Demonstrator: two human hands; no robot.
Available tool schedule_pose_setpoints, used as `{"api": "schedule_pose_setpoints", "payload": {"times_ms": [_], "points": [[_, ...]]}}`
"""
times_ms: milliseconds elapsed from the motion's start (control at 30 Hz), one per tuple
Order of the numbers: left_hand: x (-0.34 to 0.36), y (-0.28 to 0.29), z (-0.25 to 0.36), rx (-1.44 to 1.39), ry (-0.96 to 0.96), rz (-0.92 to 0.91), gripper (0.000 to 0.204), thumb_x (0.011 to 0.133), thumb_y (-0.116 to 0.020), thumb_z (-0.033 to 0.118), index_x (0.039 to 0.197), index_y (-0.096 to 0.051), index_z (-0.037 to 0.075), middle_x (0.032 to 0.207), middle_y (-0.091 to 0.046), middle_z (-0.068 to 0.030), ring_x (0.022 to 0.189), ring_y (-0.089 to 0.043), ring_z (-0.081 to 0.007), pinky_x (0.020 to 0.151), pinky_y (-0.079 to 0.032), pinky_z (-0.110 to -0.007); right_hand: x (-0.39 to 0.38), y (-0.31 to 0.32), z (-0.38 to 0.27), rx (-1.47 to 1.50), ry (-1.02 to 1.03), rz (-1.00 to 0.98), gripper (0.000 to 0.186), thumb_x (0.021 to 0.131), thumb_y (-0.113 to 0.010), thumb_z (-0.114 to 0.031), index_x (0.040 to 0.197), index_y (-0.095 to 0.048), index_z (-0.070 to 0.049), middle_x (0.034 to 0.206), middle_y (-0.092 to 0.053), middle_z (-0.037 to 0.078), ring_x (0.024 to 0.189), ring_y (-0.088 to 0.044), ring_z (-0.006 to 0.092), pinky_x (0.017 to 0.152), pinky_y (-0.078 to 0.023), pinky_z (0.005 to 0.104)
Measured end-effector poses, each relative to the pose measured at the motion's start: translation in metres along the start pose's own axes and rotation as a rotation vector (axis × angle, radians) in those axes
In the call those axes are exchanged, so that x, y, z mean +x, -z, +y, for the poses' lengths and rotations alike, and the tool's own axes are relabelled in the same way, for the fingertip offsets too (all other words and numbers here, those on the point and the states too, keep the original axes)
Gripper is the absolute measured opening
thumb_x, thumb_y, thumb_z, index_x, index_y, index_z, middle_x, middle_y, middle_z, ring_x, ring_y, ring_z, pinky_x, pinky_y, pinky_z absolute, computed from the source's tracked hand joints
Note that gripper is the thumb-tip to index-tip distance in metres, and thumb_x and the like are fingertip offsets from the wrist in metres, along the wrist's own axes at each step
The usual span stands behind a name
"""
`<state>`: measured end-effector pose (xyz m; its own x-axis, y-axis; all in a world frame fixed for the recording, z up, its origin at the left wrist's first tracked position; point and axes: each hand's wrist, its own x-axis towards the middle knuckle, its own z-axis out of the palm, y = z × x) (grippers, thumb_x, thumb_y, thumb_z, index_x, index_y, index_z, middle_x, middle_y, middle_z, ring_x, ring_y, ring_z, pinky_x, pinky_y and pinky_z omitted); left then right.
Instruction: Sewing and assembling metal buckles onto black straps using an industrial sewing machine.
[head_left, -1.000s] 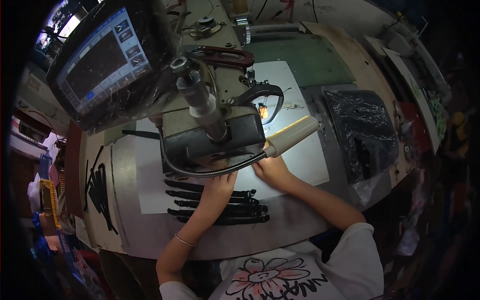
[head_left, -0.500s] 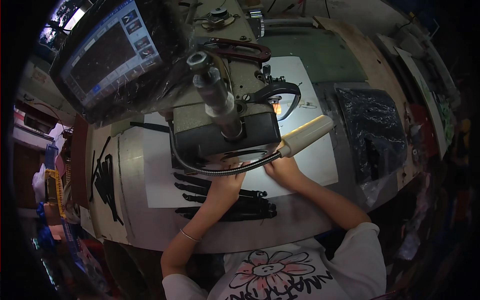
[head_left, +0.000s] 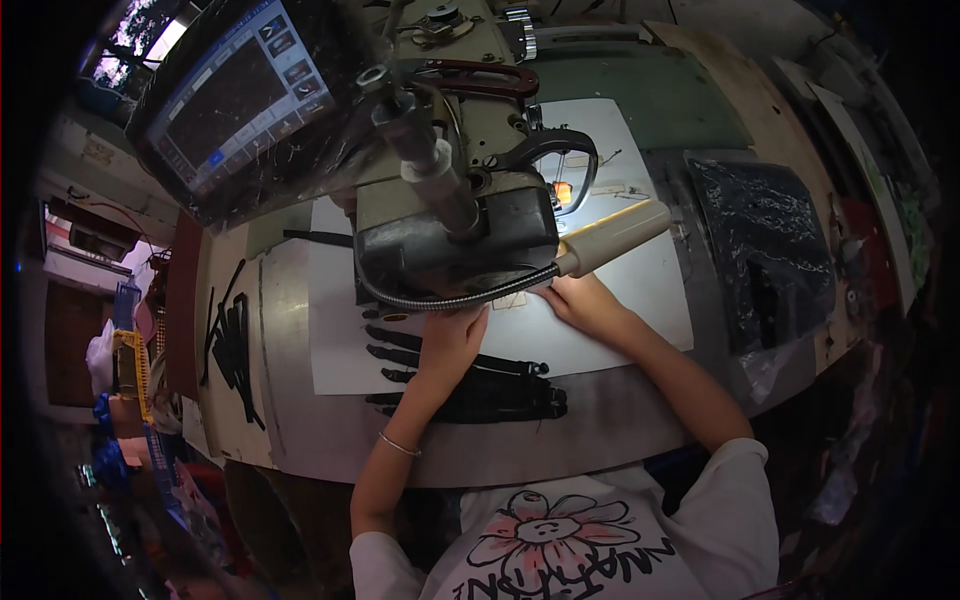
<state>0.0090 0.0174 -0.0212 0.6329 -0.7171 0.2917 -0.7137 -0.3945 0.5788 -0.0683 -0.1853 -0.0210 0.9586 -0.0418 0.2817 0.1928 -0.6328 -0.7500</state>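
My left hand point(head_left: 448, 345) reaches under the sewing machine head point(head_left: 450, 240), its fingertips hidden by the housing and metal cable. My right hand point(head_left: 588, 310) is at the machine's right, below the cream tube lamp point(head_left: 615, 238), fingers curled together; what they hold is hidden. A small tan piece point(head_left: 508, 300) shows between my hands. Several black strips point(head_left: 465, 400) lie by and below my left hand, partly on a white sheet point(head_left: 660, 300). An orange glow point(head_left: 562, 192) shows near the needle area.
A plastic-covered screen point(head_left: 235, 105) stands upper left. More black strips point(head_left: 232, 350) lie on the left board. A bagged dark bundle point(head_left: 755, 250) rests at the right, beside a green board point(head_left: 650, 90). Shelving with crates point(head_left: 130, 360) stands beyond the left edge.
The view has shifted, so the bench and machine sit farther right and higher. My hands remain at the machine, and a small tan piece now shows between them.
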Motion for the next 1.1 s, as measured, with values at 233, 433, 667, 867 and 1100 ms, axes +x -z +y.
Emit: {"api": "schedule_pose_setpoints", "payload": {"times_ms": [233, 433, 667, 867, 1100], "points": [[0.015, 0.006, 0.025, -0.168, 0.271, 0.014, 0.019, 0.073, -0.070, 0.024, 0.083, -0.069, 0.009, 0.080, -0.066, -0.0053, 0.090, -0.055, -0.0201, 0.090, -0.033, -0.032, 0.002, 0.000, 0.002, 0.232, 0.005, 0.034, 0.016, 0.083, -0.054, -0.015, 0.074, -0.055, -0.001, 0.074, -0.054, 0.012, 0.074, -0.049, 0.0283, 0.068, -0.039, 0.0363], [0.015, 0.009, 0.026, -0.249, 0.256, 0.031, 0.016, 0.070, -0.072, 0.019, 0.082, -0.069, 0.008, 0.082, -0.066, -0.0045, 0.086, -0.057, -0.0187, 0.084, -0.037, -0.029, 0.005, -0.002, -0.003, 0.303, -0.028, 0.008, 0.012, 0.079, -0.057, -0.011, 0.073, -0.055, -0.002, 0.073, -0.055, 0.010, 0.075, -0.050, 0.0255, 0.070, -0.040, 0.0340], [-0.023, 0.031, -0.032, 0.176, 0.064, 0.115, 0.015, 0.070, -0.069, 0.024, 0.081, -0.066, 0.015, 0.091, -0.059, -0.0013, 0.097, -0.050, -0.0221, 0.090, -0.030, -0.038, -0.030, -0.021, -0.036, 0.172, 0.111, 0.027, 0.013, 0.073, -0.061, -0.006, 0.086, -0.061, -0.007, 0.085, -0.055, 0.005, 0.081, -0.050, 0.0237, 0.075, -0.037, 0.0318], [-0.038, 0.052, -0.035, 0.154, 0.088, 0.131, 0.017, 0.066, -0.071, 0.020, 0.080, -0.063, 0.014, 0.100, -0.054, -0.0049, 0.098, -0.049, -0.0251, 0.088, -0.033, -0.040, -0.037, -0.024, -0.038, 0.047, 0.146, -0.030, 0.016, 0.072, -0.060, -0.001, 0.086, -0.062, -0.008, 0.084, -0.055, 0.004, 0.080, -0.048, 0.0215, 0.072, -0.035, 0.0316], [0.030, 0.099, -0.111, 0.169, -0.120, 0.355, 0.016, 0.070, -0.067, 0.004, 0.085, -0.061, 0.008, 0.089, -0.060, -0.0089, 0.086, -0.056, -0.0269, 0.076, -0.043, -0.033, -0.034, -0.024, -0.042, 0.017, 0.130, -0.038, 0.014, 0.071, -0.060, -0.002, 0.084, -0.061, -0.007, 0.084, -0.055, 0.004, 0.079, -0.048, 0.0217, 0.071, -0.034, 0.0321]]}}
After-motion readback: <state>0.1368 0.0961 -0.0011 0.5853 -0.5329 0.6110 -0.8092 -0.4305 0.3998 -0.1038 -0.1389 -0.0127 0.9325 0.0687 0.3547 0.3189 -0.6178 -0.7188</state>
